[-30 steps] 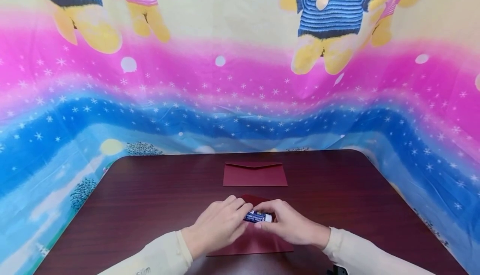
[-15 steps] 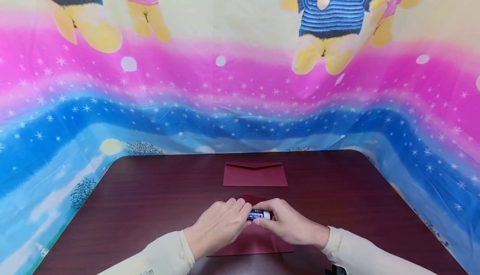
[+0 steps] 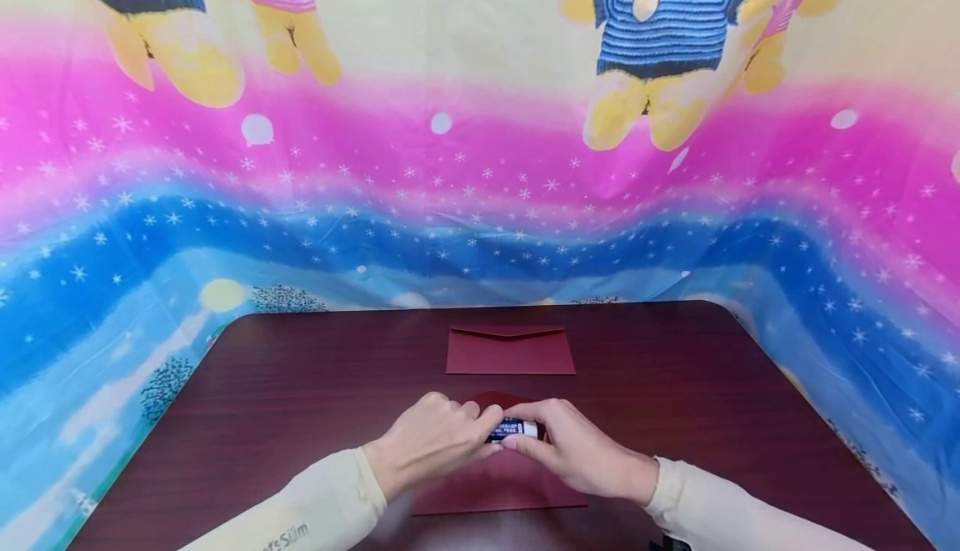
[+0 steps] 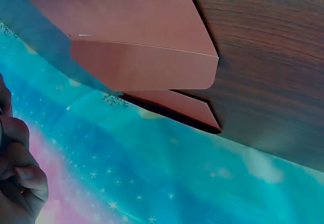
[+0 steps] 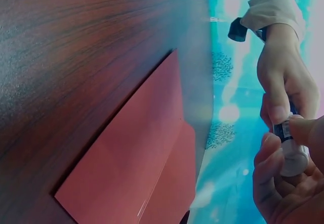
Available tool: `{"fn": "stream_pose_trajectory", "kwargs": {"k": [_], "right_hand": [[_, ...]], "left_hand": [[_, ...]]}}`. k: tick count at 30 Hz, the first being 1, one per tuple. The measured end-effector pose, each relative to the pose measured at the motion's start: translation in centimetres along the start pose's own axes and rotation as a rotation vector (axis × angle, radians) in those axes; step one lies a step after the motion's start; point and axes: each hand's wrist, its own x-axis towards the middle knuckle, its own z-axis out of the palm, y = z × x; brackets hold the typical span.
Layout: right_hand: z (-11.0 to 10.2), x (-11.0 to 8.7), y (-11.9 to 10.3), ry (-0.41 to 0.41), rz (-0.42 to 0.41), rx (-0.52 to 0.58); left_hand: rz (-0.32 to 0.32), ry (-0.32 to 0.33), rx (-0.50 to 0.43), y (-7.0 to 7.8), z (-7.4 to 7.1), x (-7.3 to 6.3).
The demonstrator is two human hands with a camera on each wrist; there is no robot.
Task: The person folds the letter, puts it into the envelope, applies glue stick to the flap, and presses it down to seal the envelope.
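Note:
A glue stick [image 3: 513, 428] with a dark blue printed label and a white end is held level between both hands, above an open-flapped dark red envelope [image 3: 498, 484]. The left hand [image 3: 431, 443] grips its left end, fingers curled round it and covering that end. At the other end, the right hand [image 3: 581, 447] pinches it between thumb and fingers. In the right wrist view the white end of the glue stick [image 5: 294, 159] shows between the right hand's fingers. Only curled fingers [image 4: 25, 173] appear at the left edge of the left wrist view.
A second dark red envelope [image 3: 511, 353] lies farther back on the dark wooden table [image 3: 322, 376]. Behind the table hangs a colourful cloth [image 3: 480, 159] printed with bears and snowflakes.
The left hand has turned about the glue stick's end, its knuckles rolling back and its wrist shifting slightly. The right hand stays nearly still. Both envelopes lie as before.

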Motion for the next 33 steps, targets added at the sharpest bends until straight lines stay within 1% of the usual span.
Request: {"fn": "stream_pose_trajectory", "kwargs": {"k": [9,11,12,13,15,18,20,23,26,30,32,33], "right_hand": [[0.4,-0.1,-0.1,0.075,-0.048,-0.079],[0.4,-0.1,0.0,0.08,-0.049,-0.071],[0.4,-0.1,0.1,0.081,-0.048,-0.061],[0.4,0.0,0.1,0.083,-0.046,-0.048],[0.3,0.0,0.4,0.094,-0.033,-0.023],[0.0,0.0,0.8,0.114,0.004,0.019],[-0.1,-0.2,1.1,0.121,0.025,0.036],[-0.2,-0.3,1.2,0.118,0.041,0.064],[-0.1,-0.2,1.1,0.111,0.045,0.085],[-0.1,-0.2,1.1,0.122,0.059,0.103],[-0.2,-0.3,1.3,0.14,0.083,0.118],[-0.4,-0.4,1.5,0.149,0.099,0.13]], "left_hand": [[-0.04,-0.011,-0.028,-0.3,-0.1,-0.2],[-0.048,-0.025,-0.056,-0.5,-0.2,-0.3],[-0.065,-0.043,-0.096,-0.6,-0.3,-0.3],[-0.095,-0.067,-0.152,-0.7,-0.4,-0.4],[-0.185,-0.129,-0.311,-0.9,-0.7,-0.5],[-0.378,-0.214,-0.607,-1.4,-1.2,-0.7],[-0.483,-0.246,-0.766,-1.6,-1.4,-0.8],[-0.593,-0.259,-0.925,-1.8,-1.5,-0.8],[-0.658,-0.238,-0.992,-1.8,-1.5,-0.8],[-0.737,-0.203,-1.0,-2.0,-1.4,-0.7],[-0.803,-0.175,-1.004,-2.5,-1.3,-0.9],[-0.848,-0.161,-1.017,-2.9,-1.2,-1.2]]}}
